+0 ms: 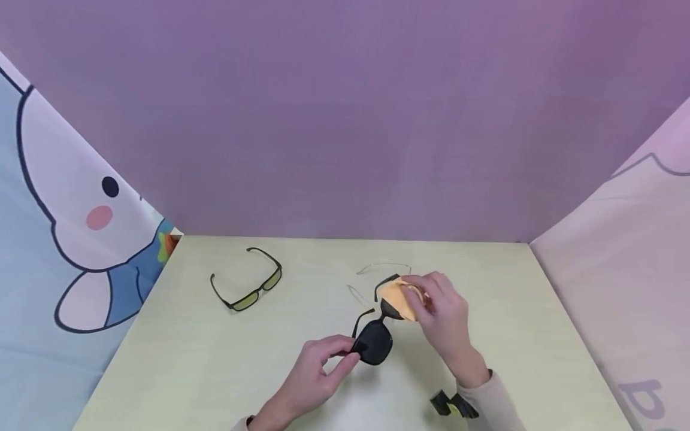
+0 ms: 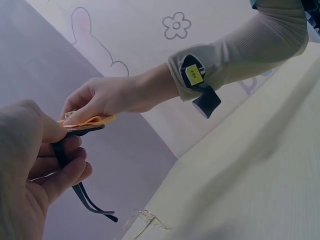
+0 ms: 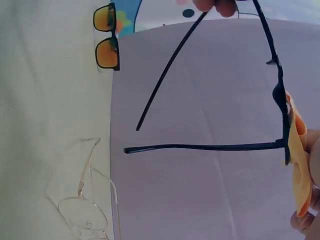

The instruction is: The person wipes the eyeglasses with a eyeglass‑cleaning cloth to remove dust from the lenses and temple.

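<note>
Black sunglasses (image 1: 375, 342) are held up above the table, temples pointing away from the person. My left hand (image 1: 322, 374) pinches them at the left end of the frame, between thumb and fingers. An orange cloth (image 1: 398, 297) covers much of the right lens, and my right hand (image 1: 443, 311) grips it against that lens. In the right wrist view, the cloth (image 3: 298, 155) lies along the front of the frame, and both temples (image 3: 200, 147) stick out unfolded. Part of the right lens is hidden behind cloth and fingers.
Black-framed glasses with yellowish lenses (image 1: 260, 292) lie unfolded on the table's left side. Thin wire-framed clear glasses (image 3: 82, 212) lie behind the sunglasses. A black wrist device with a yellow label (image 2: 194, 75) is on the right sleeve. A purple wall (image 1: 345, 120) stands behind the table.
</note>
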`<move>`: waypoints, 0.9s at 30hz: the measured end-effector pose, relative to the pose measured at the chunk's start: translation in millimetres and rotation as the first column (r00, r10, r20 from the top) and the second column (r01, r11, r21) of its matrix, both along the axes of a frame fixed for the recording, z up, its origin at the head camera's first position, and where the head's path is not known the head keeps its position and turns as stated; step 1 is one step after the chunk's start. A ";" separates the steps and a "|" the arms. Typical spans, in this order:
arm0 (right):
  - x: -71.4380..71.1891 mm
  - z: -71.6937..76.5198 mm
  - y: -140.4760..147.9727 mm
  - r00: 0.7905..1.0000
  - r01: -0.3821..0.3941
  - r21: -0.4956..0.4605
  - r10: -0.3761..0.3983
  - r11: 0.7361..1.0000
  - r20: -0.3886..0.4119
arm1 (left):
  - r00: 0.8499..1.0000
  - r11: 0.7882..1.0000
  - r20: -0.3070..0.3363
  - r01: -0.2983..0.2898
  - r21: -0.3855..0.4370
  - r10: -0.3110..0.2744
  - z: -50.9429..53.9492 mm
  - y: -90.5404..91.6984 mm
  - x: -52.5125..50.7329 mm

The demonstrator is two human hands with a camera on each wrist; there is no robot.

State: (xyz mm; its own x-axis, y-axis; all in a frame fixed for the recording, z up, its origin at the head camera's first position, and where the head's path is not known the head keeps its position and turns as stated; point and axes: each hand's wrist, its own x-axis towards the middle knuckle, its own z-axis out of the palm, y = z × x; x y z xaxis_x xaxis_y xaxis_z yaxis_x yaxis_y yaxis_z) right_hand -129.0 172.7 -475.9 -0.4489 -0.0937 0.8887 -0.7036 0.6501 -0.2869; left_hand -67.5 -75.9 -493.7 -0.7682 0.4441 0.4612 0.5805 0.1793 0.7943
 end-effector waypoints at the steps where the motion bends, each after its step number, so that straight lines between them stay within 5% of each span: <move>1: 1.5 -0.9 -0.1 1.000 0.002 -0.005 -0.002 1.000 0.000 | 1.000 1.000 0.005 0.000 -0.002 0.000 0.1 0.1 0.5; 8: 14.5 -0.6 -13.3 0.988 -0.116 0.070 0.122 0.991 -0.094 | 1.000 1.000 -0.004 0.017 0.000 -0.017 1.3 1.7 1.4; 16: 3.5 2.8 0.2 1.000 0.019 -0.029 -0.020 0.999 -0.024 | 0.999 0.999 -0.043 0.024 0.023 -0.023 2.1 2.2 3.3; 23: 12.2 0.6 -14.6 0.983 -0.127 0.056 0.133 0.990 -0.123 | 0.999 1.000 -0.042 0.021 0.021 -0.020 1.2 1.5 3.5; 27: 10.1 3.9 -13.6 0.989 -0.087 0.042 0.091 0.995 -0.118 | 0.998 0.999 -0.062 0.028 0.017 -0.027 1.8 2.4 3.3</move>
